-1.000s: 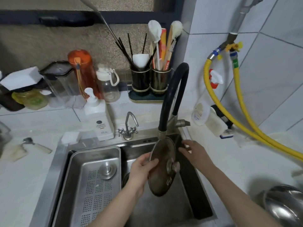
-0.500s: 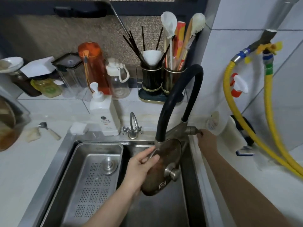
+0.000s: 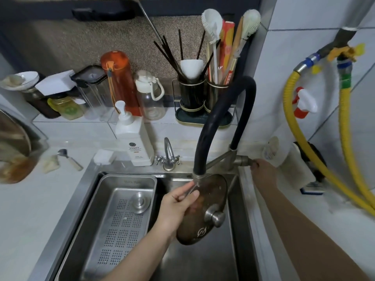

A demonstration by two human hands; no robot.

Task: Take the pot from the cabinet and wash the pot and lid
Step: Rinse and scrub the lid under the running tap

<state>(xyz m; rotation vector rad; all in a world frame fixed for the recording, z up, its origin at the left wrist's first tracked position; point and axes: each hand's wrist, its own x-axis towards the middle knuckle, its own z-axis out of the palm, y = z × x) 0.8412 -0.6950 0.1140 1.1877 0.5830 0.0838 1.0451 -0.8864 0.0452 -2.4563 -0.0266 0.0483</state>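
A brown glass lid (image 3: 207,201) with a steel knob is tilted over the sink (image 3: 205,258), right under the spout of the black faucet hose (image 3: 209,120). My left hand (image 3: 174,207) grips the lid by its left rim. Water runs from the spout onto the lid's upper edge and my fingers. My right hand (image 3: 263,173) is at the faucet handle (image 3: 244,160) on the right and closed on it. The pot is not in view.
A perforated steel drain tray (image 3: 113,220) fills the sink's left half. A soap dispenser (image 3: 135,138) and a small tap (image 3: 168,154) stand behind the sink. Bottles and utensil holders (image 3: 203,96) line the ledge. Yellow hoses (image 3: 316,155) hang at right.
My right hand left the lid's rim and went right to the faucet handle. Water now flows onto the lid. My left hand kept hold of the lid.
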